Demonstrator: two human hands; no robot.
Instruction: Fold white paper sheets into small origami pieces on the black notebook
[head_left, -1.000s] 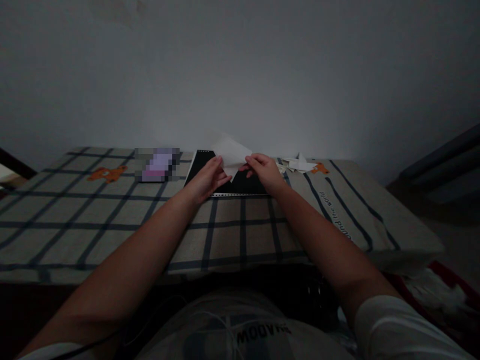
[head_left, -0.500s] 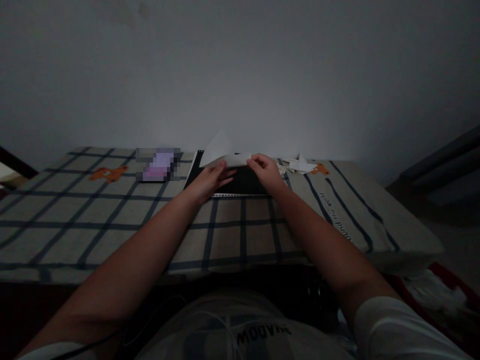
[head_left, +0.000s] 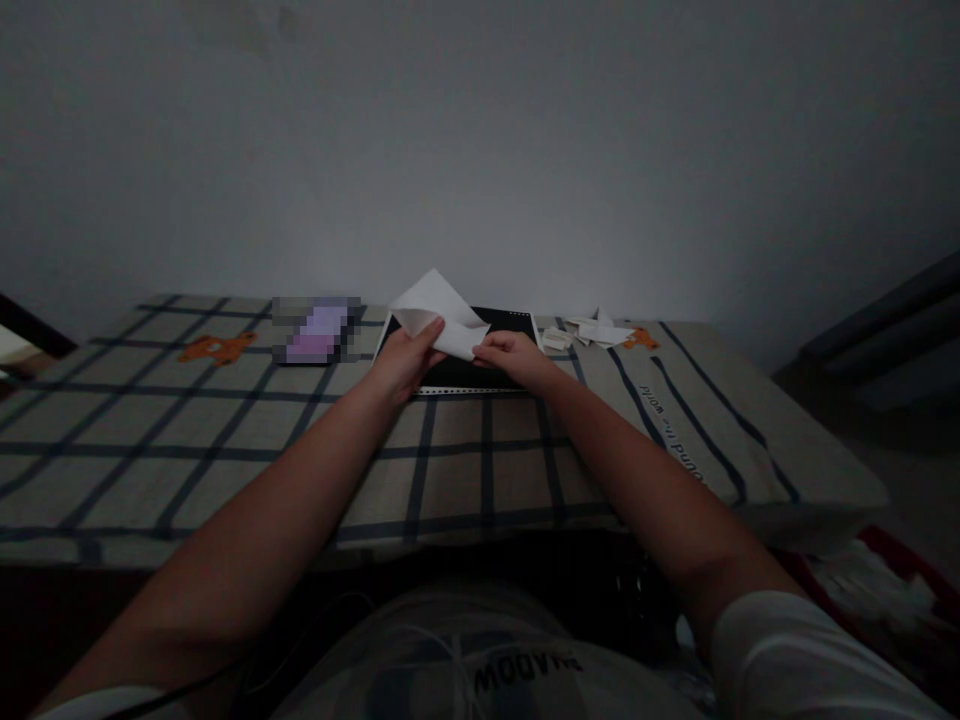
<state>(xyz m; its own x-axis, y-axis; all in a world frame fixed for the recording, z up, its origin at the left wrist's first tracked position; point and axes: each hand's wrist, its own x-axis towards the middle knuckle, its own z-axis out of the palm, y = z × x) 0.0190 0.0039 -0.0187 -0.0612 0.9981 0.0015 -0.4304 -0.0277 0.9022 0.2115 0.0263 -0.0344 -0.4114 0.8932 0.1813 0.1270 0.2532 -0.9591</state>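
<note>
Head view: both hands are working one white paper sheet above a black board lying on the checked tabletop. Left hand is pinching the sheet's left edge between thumb and fingers; right hand is gripping its lower right corner, fingers curled over. Sheet is sitting partly folded, one flap peaking upward, the lower layer curling under.

Handling judgement: thin, very light, floppy, creasing easily and tearing if pulled hard. Best grip is at edges and corners with fingertip pinches, as both hands are doing now (flat-palm pressure would only suit a sheet lying flat on the board).

Board is looking stiff and flat, matte, with a perforated strip along its near edge. Cloth is soft woven fabric, beige with dark grid lines and an orange bear print. Small folded paper pieces are lying near the board's right end. A blurred purple object is sitting left of the board.
</note>
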